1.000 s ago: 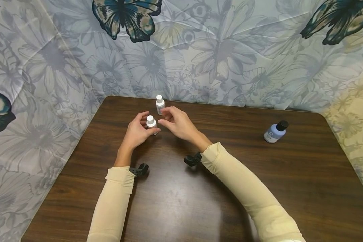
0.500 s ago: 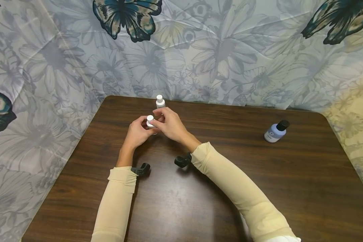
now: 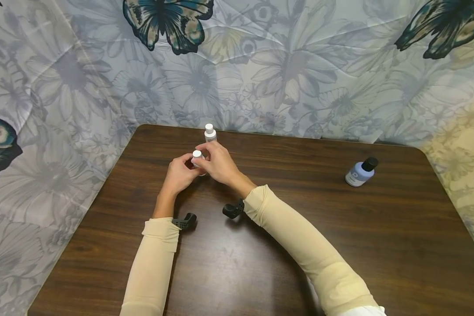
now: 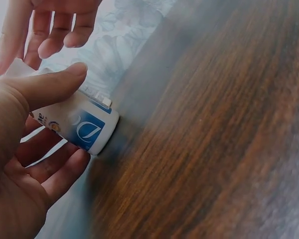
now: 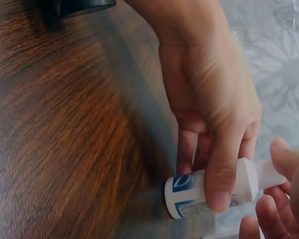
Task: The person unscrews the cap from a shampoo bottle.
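Note:
A small white bottle (image 5: pixel 188 195) with a blue-and-white label is held round its body by my left hand (image 3: pixel 178 175), thumb on one side and fingers on the other. At its top, my right hand (image 3: pixel 220 164) pinches the white cap (image 5: pixel 269 174) between thumb and fingers. The cap looks seated on the neck. In the head view the hands hide most of the bottle's body, and its cap end points up. Just behind the right hand stands a second white bottle (image 3: pixel 210 134), its lower part covered by that hand.
A periwinkle bottle (image 3: pixel 357 174) with a black cap stands on the right side of the dark wooden table (image 3: pixel 300 210). Behind the table's far edge hangs a floral butterfly cloth (image 3: pixel 292 79). Each wrist wears a black strap-mounted device.
My right hand has moved left from beside the bottle to its cap, and its thumb and fingers have closed there. The left hand keeps its hold almost unmoved.

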A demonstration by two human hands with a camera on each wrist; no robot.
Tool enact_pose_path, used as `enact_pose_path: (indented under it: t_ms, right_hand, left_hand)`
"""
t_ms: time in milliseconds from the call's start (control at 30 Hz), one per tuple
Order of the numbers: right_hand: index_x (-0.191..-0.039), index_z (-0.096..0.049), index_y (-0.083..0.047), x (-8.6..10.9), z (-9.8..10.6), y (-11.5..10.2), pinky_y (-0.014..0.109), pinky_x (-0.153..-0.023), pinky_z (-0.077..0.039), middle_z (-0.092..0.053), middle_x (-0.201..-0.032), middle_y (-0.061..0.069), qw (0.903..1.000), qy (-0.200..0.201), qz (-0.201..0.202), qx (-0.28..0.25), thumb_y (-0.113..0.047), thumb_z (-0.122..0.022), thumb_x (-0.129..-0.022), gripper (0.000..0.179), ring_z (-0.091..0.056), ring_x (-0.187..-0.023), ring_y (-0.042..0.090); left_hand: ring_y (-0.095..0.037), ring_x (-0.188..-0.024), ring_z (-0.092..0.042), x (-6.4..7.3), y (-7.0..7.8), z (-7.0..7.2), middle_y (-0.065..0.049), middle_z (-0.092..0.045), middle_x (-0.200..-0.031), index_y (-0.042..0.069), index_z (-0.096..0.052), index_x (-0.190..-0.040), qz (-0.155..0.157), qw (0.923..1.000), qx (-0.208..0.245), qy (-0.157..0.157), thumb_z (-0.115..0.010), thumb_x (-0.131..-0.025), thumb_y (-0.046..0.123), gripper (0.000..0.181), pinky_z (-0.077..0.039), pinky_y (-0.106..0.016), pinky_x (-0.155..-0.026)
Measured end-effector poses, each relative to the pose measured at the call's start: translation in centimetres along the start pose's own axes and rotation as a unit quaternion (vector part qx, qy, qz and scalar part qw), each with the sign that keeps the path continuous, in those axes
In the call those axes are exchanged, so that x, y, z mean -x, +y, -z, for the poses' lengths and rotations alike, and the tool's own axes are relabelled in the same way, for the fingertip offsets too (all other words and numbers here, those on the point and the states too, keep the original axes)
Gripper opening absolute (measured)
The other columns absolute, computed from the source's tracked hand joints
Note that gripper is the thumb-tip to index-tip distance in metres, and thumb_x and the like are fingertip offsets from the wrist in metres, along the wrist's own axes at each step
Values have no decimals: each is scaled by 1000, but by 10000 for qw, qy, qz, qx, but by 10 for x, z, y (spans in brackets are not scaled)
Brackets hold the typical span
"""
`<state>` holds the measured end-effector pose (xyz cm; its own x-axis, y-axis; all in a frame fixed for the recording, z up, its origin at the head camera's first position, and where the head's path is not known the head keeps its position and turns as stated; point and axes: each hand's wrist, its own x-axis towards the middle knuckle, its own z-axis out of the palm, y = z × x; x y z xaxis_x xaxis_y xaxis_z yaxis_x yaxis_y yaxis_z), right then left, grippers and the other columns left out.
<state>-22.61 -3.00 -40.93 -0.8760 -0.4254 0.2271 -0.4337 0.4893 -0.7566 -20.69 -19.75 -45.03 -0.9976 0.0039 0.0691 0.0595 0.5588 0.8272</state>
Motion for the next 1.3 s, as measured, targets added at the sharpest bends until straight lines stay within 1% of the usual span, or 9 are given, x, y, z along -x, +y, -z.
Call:
enact_pose_path:
  t_ms: [200, 433, 533, 700, 867, 967, 1067, 1167, 1300]
  right_hand:
    - [-119, -67, -7, -2, -3, 2, 24, -75, -53, -65, -114, 10, 9998, 119, -123, 51, -25, -74, -95, 31, -64, -87, 19]
    - [-119, -67, -8, -2, -1, 3, 23, -73, -51, -66, -113, 9, 9999, 87, -131, -2, -26, -74, -95, 30, -62, -84, 17]
    - [-119, -68, -7, -1, 2, 6, 22, -72, -50, -66, -113, 8, 9998, 120, -128, -80, -25, -74, -96, 30, -61, -83, 17]
    - [-120, -69, -8, 1, 10, 9, 21, -68, -48, -65, -108, 9, 9992, 257, -142, -279, -25, -73, -96, 30, -60, -81, 17]
    - [-120, -68, -7, 4, 21, 7, 22, -68, -48, -65, -107, 8, 9981, 456, -116, -398, -23, -74, -96, 30, -61, -81, 20]
    - [-120, -67, -6, 7, 26, 6, 23, -68, -48, -65, -107, 9, 9971, 604, -54, -457, -24, -75, -95, 31, -63, -83, 24]
    - [-119, -68, -6, 11, 33, 5, 24, -69, -49, -65, -105, 11, 9956, 796, 9, -504, -24, -77, -93, 33, -63, -82, 24]
    - [-118, -68, -6, 16, 40, 6, 24, -70, -49, -65, -102, 10, 9938, 973, 35, -531, -24, -78, -92, 33, -61, -80, 21]
    - [-119, -68, -6, 25, 51, 10, 25, -69, -49, -66, -103, 12, 9928, 1045, -40, -589, -24, -78, -92, 34, -60, -78, 20]
  left_hand:
    - [-21, -90, -66, 0, -2, -2, -11, -76, -101, 10, -73, -113, 23, 10000, 34, 10, -83, -84, 33, 39, -53, -30, -79]
    - [-21, -84, -63, 1, 1, -2, -9, -75, -93, 11, -76, -107, -67, 9999, -28, 154, -85, -82, 33, 35, -52, -32, -75]
    - [-20, -85, -62, 2, 3, -3, -7, -75, -95, 13, -76, -111, -7, 9998, -98, 170, -86, -81, 37, 40, -51, -30, -74]
    - [-20, -92, -66, -1, 10, -4, -6, -77, -106, 15, -76, -118, 17, 9999, 76, 141, -89, -77, 44, 51, -54, -29, -75]
    - [-25, -99, -72, -4, 22, -7, -9, -76, -112, 13, -76, -119, -209, 9993, 287, 133, -88, -79, 38, 48, -59, -34, -80]
    - [-26, -98, -72, -5, 29, -11, -10, -75, -110, 11, -76, -116, -450, 9981, 378, 190, -86, -81, 27, 39, -60, -36, -83]
    - [-24, -94, -71, -5, 37, -16, -10, -74, -106, 10, -78, -111, -707, 9963, 419, 232, -85, -82, 21, 32, -59, -34, -83]
    - [-22, -93, -71, -5, 43, -21, -9, -72, -104, 12, -78, -110, -832, 9951, 492, 190, -86, -82, 23, 31, -59, -29, -80]
    - [-22, -96, -72, -4, 51, -28, -7, -71, -106, 15, -78, -114, -843, 9938, 721, -17, -88, -81, 29, 37, -59, -24, -78]
